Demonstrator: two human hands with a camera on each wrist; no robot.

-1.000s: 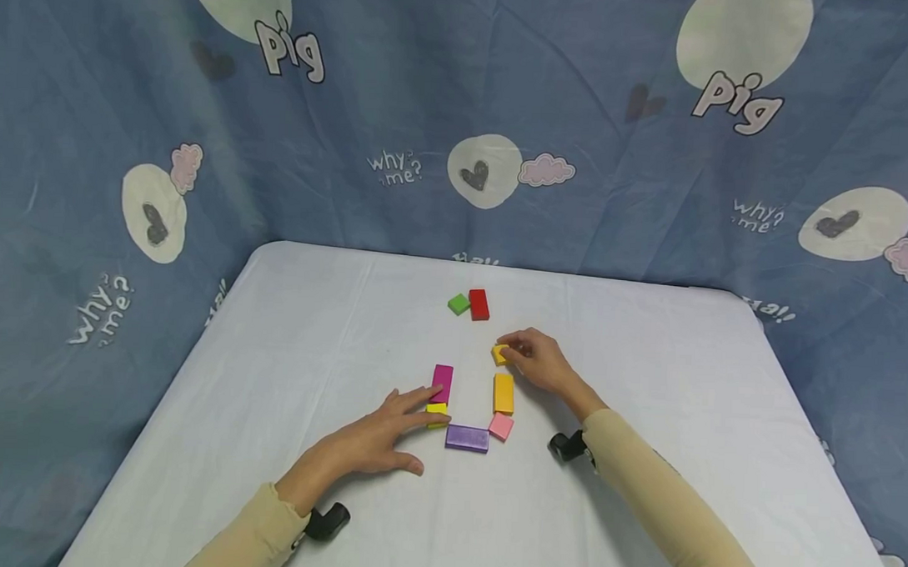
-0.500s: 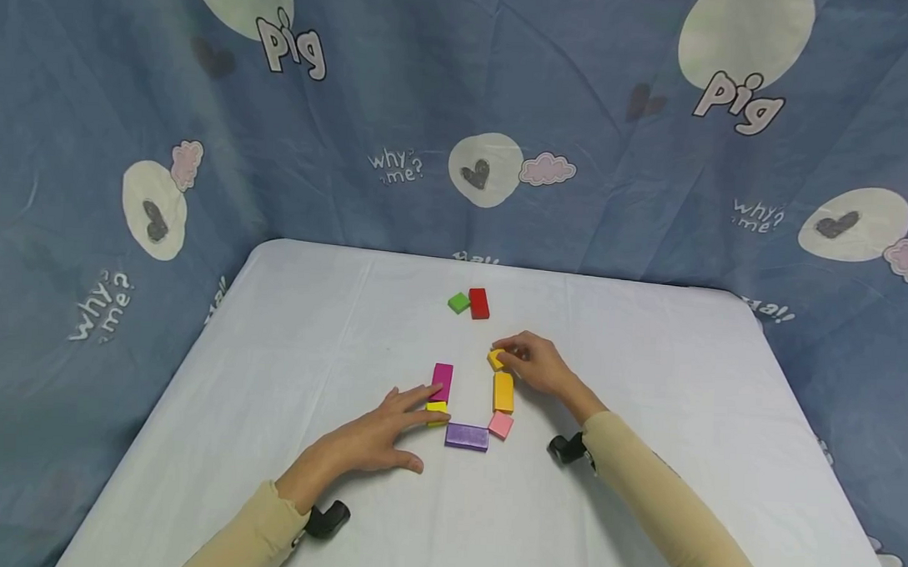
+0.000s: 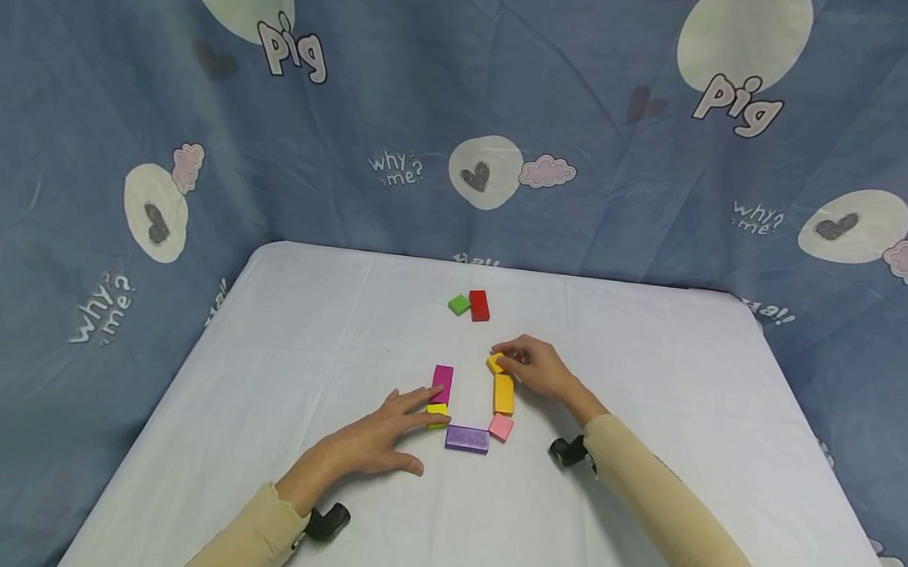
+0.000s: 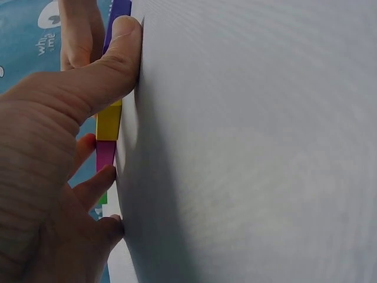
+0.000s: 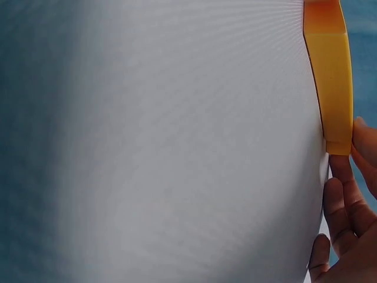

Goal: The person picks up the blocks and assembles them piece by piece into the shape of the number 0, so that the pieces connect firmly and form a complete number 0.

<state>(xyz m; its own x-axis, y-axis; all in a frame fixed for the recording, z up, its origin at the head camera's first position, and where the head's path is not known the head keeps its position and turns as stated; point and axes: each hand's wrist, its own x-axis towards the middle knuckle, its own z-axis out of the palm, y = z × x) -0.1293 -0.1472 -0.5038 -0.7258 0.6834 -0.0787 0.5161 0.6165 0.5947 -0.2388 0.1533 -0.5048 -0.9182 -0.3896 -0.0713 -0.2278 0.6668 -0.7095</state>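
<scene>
My right hand [image 3: 537, 366] pinches a small orange-yellow block [image 3: 494, 363] between thumb and fingers, at the far end of a longer orange-yellow block [image 3: 503, 394]. That longer block fills the upper right of the right wrist view. A pink block [image 3: 501, 428] stands at its near end, beside a purple block [image 3: 467, 439]. With fingers spread, my left hand [image 3: 377, 435] rests over a magenta block [image 3: 442, 376] and a small yellow block [image 3: 435, 410], its fingertips partly covering both. In the left wrist view the thumb hides part of the row.
Farther back on the white-covered table [image 3: 332, 329] lie a small green block [image 3: 459, 304] and a red block [image 3: 479, 306], side by side. A blue printed curtain [image 3: 401, 81] hangs behind the table. Each wrist carries a black camera.
My right hand has brought the small orange-yellow block slightly nearer and to the left, to the far end of the longer one. The left hand has stayed in place.
</scene>
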